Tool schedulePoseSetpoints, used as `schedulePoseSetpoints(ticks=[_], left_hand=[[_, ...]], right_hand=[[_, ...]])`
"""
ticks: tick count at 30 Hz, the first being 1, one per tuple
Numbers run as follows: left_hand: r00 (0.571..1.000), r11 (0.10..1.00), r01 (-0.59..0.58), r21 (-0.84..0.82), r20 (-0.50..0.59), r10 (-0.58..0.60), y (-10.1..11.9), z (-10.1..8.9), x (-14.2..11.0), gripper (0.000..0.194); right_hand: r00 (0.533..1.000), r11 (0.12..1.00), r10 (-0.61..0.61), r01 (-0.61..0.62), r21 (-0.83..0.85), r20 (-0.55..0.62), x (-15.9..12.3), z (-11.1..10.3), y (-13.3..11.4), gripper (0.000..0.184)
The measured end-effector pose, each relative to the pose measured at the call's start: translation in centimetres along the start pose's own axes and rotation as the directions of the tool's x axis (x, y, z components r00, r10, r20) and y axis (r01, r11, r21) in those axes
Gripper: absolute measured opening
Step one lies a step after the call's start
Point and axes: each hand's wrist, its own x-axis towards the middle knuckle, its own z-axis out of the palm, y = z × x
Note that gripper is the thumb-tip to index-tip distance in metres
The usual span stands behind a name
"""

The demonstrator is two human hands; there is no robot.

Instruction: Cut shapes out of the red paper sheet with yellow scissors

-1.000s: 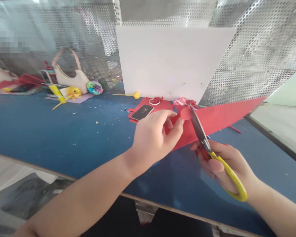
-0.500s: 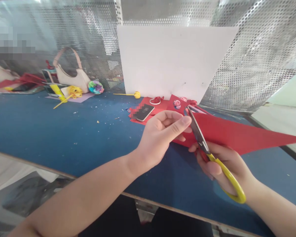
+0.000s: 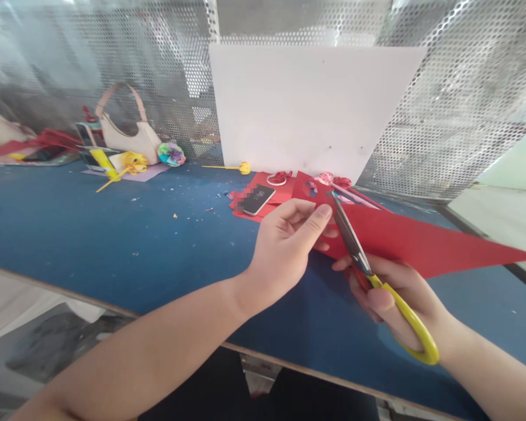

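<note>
From my end, I've got the right hand wrapped round the yellow-handled metal scissors, and the left hand pinching, thumb on fingers, the pointed red paper sheet beside the blades. A second ago the sheet's tip stuck upward; now it's swung lower, off right. Blue tabletop has pale scraps on it, then a white rectangular board against the perforated metal wall.
</note>
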Motion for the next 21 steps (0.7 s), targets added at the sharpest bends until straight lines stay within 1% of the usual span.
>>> schedulePoseSetpoints(ticks=[2, 6, 9, 12, 16, 21], left_hand=[[1.000, 1.000, -0.007, 0.001, -0.009, 0.007, -0.1, 0.1, -0.1, 0.030], [0.999, 0.998, -0.025, 0.058, -0.027, 0.027, 0.0, 0.2, 0.0, 0.033], [0.999, 0.994, -0.039, 0.098, -0.031, 0.042, 0.2, 0.2, 0.0, 0.035], [0.997, 0.988, -0.061, 0.143, -0.033, 0.067, 0.5, 0.2, 0.0, 0.035], [0.997, 0.974, -0.071, 0.216, 0.011, 0.070, 1.0, 0.0, -0.1, 0.032], [0.994, 0.957, -0.088, 0.276, 0.081, 0.068, 1.5, -0.5, 0.4, 0.030]], right_hand=[[1.000, 1.000, -0.022, 0.022, -0.013, 0.001, 0.0, 0.0, -0.1, 0.056], [0.999, 0.999, 0.010, -0.012, -0.046, -0.044, -0.1, 0.0, 0.0, 0.059], [0.998, 0.997, 0.009, -0.014, -0.079, -0.066, -0.2, 0.0, 0.1, 0.061], [0.997, 0.997, 0.028, -0.033, -0.066, -0.077, -0.3, 0.0, 0.2, 0.063], [0.994, 0.997, 0.066, -0.070, -0.041, -0.085, -0.3, -0.1, 0.4, 0.064], [0.993, 0.997, 0.070, -0.073, -0.029, -0.095, -0.3, -0.2, 0.5, 0.062]])
